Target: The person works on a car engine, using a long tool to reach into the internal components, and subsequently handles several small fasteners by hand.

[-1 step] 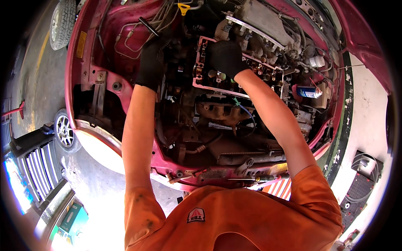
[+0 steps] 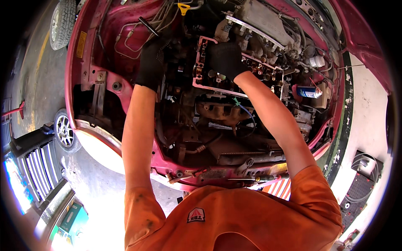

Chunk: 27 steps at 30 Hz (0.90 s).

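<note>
My left hand (image 2: 151, 62), in a black glove with a dotted grip, is closed at the left end of the engine. From its top sticks a dark bar-shaped tool handle (image 2: 148, 26), slanting up to the left; its other end is hidden. My right hand (image 2: 227, 58), also black-gloved, lies over the opened cylinder head (image 2: 217, 88), whose pinkish rim shows around it. The back of that hand faces me; its fingers are hidden, so I cannot tell what they hold. Shafts and round parts show inside the head beside it.
A blue-and-white spray can (image 2: 308, 92) stands at the engine bay's right side, near a white-capped reservoir (image 2: 317, 62). Screwdrivers (image 2: 261, 178) lie on the front crossmember. A yellow dipstick handle (image 2: 183, 8) rises behind the engine. At the left, a loose wheel (image 2: 65, 130) is on the floor.
My right wrist and forearm have shifted very slightly to the left. The left hand and the bar-shaped tool handle have not visibly moved.
</note>
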Tool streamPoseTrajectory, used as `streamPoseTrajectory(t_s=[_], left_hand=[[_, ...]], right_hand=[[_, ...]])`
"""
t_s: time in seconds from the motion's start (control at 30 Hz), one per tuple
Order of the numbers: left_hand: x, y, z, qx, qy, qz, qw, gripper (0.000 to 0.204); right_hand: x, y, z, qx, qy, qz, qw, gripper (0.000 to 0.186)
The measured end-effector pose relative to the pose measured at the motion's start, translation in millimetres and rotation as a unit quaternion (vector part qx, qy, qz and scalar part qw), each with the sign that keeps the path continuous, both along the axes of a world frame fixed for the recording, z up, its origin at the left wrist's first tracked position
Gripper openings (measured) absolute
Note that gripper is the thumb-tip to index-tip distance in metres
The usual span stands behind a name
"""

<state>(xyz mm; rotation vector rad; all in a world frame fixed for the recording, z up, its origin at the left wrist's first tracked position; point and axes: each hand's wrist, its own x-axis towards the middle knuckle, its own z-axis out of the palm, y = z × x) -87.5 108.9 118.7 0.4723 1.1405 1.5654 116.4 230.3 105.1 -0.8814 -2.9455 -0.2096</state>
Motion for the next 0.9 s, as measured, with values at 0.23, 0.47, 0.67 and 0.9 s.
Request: streamPoseTrajectory(t_s=[0.23,0.47,0.67,0.9], left_hand=[[0,2,-2,0.014,0.012,-0.004,1.0,0.026],[1,-1,3,0.016,0.025,-0.006,1.0,0.025],[2,-1,0,0.038,0.086,0.011,0.995,0.026],[2,3,5,-0.002,0.013,0.002,1.0,0.027]], right_hand=[[11,-28,-9,0.028,0.083,0.001,0.996,0.01],[16,-25,-22,0.086,0.108,0.049,0.989,0.01],[17,-29,-20,0.108,0.135,0.057,0.983,0.011],[16,-30,-29,0.121,0.212,0.025,0.969,0.008]])
